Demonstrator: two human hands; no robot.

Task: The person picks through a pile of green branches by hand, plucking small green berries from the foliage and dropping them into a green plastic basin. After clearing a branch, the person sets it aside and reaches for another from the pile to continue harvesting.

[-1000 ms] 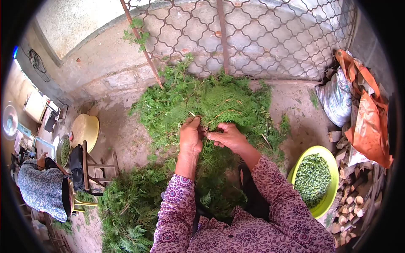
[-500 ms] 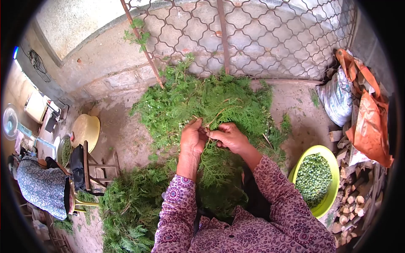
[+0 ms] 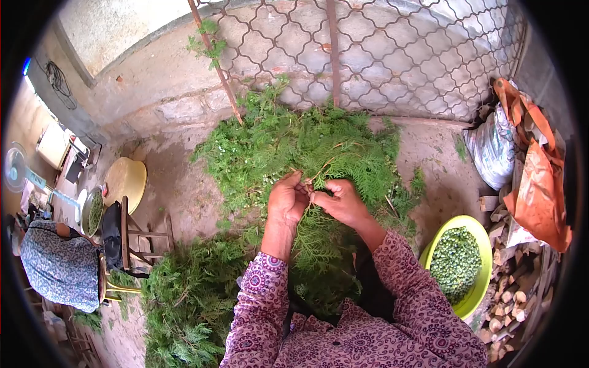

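Note:
My left hand (image 3: pixel 286 201) and my right hand (image 3: pixel 345 207) meet in front of me over a leafy heap. Between them is a green, feathery evergreen branch (image 3: pixel 315 236), its fronds hanging below my fingers. The right thumb and fingers are closed on its stem. My left fingers are pinched together right beside that stem; what they grip, if anything, is too small to make out. Behind both hands spreads a pile of evergreen branches (image 3: pixel 264 144), with pale little cones among the leaves.
On my right stands a yellow-green basin (image 3: pixel 489 260) holding many small green cones (image 3: pixel 455 264), near stacked firewood (image 3: pixel 512 300) and a white sack (image 3: pixel 492 150). More cut branches (image 3: pixel 190 306) lie at left, by a wooden stool (image 3: pixel 150 236) and a seated person (image 3: pixel 58 264). A metal lattice (image 3: pixel 399 55) stands behind.
The view has shifted slightly. Both hands stay close together at the branch, with only small finger movements; my left fingers look a little more curled.

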